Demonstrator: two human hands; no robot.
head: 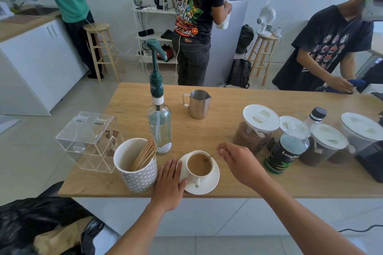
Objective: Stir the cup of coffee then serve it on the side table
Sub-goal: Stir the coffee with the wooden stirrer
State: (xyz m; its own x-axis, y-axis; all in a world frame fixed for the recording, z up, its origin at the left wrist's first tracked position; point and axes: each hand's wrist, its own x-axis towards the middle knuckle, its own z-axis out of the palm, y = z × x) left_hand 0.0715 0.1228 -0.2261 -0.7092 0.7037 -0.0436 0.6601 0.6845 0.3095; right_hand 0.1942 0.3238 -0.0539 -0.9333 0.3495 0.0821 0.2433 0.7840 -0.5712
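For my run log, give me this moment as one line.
step: stir | right hand: pinches stirrer in cup | left hand: touches saucer | serving: not yet

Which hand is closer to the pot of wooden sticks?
Left. The left hand lies right beside the pot; the right hand is beyond the cup, holding a spoon.

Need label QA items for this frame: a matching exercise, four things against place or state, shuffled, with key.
1. cup of coffee
2. wooden sticks
3. left hand
4. right hand

A. standing in the patterned holder
B. rests flat against the saucer rim
C. sits on the saucer
D. pinches the stirrer dipped in the coffee

Pairs: 1-C, 2-A, 3-B, 4-D
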